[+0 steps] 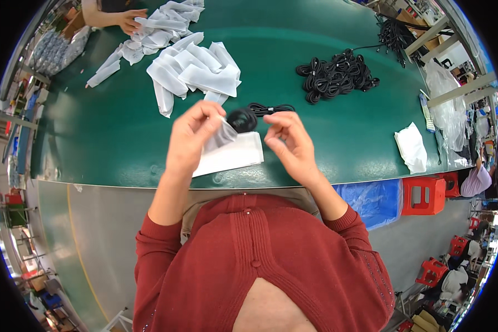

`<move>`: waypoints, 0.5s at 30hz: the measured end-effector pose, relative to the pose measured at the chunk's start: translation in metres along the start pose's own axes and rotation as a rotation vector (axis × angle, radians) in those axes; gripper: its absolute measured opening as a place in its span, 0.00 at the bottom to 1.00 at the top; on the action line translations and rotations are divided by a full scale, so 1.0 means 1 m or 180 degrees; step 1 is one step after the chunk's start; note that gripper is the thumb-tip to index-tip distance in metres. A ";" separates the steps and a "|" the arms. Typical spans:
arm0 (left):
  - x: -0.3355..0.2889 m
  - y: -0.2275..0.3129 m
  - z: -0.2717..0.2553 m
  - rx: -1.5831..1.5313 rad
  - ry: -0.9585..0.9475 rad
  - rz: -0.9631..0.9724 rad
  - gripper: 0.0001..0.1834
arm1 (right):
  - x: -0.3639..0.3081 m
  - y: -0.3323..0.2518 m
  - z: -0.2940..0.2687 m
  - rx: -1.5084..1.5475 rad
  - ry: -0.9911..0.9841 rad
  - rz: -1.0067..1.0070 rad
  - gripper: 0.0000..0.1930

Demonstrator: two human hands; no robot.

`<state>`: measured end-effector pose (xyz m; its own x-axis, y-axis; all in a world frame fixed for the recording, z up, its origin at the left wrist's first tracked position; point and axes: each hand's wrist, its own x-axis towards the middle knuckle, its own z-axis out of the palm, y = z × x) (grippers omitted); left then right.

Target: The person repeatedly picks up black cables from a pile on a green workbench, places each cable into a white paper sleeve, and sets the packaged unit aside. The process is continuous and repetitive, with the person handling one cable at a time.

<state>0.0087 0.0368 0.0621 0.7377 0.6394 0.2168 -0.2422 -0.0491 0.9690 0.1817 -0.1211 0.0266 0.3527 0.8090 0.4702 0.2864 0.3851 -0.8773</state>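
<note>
Cable (242, 120), black and coiled, sits at the mouth of a translucent bag (221, 138); from here I can't tell whether any of it is inside. I have the left hand (187, 138) pinching that bag's edge over a flat white stack (235, 155) on the green table (348, 144). My right hand (293, 145) is half curled, thumb and fingers apart, near a tied black bundle (274, 109)

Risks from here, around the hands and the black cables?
The round black coil sits right by the translucent pouch in the left hand; the right hand isn't gripping it, so it might slip. The black cable bundle lies close behind and could snag. The white pouch stack lies near the table edge; a bump might shift it.
</note>
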 end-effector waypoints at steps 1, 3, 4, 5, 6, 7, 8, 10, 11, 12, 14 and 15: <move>0.008 0.002 -0.002 -0.0321 0.0078 0.0023 0.06 | 0.003 0.001 -0.004 0.0039 0.0068 0.0023 0.19; 0.016 0.007 0.002 -0.0180 -0.0027 0.0083 0.07 | 0.011 0.002 -0.006 0.0167 0.0173 -0.0134 0.19; 0.018 0.007 0.006 -0.0148 -0.0078 0.0086 0.07 | 0.016 0.000 -0.006 0.0089 0.0113 -0.0198 0.19; 0.021 0.007 0.009 -0.0117 -0.0127 0.0090 0.07 | 0.022 -0.005 -0.003 0.0010 0.0052 -0.0263 0.20; 0.023 0.000 0.010 -0.0298 -0.0254 -0.0017 0.07 | 0.025 -0.007 0.000 -0.0082 0.0012 -0.0319 0.20; 0.025 -0.002 0.015 -0.0635 -0.0241 -0.0188 0.08 | 0.026 -0.007 0.005 0.0146 0.0113 -0.0212 0.21; 0.027 -0.003 0.021 -0.0971 -0.0226 -0.0361 0.08 | 0.028 -0.006 0.012 0.0374 0.0213 -0.0107 0.22; 0.029 -0.002 0.035 -0.1515 -0.0089 -0.0616 0.08 | 0.030 -0.004 0.018 0.0464 0.0432 0.0038 0.23; 0.030 -0.006 0.036 -0.1690 -0.0073 -0.0698 0.08 | 0.030 -0.003 0.019 0.0367 0.0487 -0.0056 0.21; 0.031 -0.013 0.034 -0.1857 -0.0039 -0.0769 0.07 | 0.028 -0.001 0.021 0.0284 0.0527 -0.0155 0.20; 0.031 -0.019 0.033 -0.2092 0.0006 -0.0917 0.07 | 0.028 -0.003 0.020 -0.0307 0.0499 -0.0495 0.15; 0.030 -0.021 0.033 -0.2189 -0.0014 -0.0925 0.08 | 0.029 -0.007 0.020 -0.0512 0.0421 -0.0530 0.15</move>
<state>0.0565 0.0321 0.0517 0.8343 0.5503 -0.0348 -0.3756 0.6134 0.6947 0.1724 -0.0920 0.0442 0.3994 0.6712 0.6244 0.4843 0.4238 -0.7654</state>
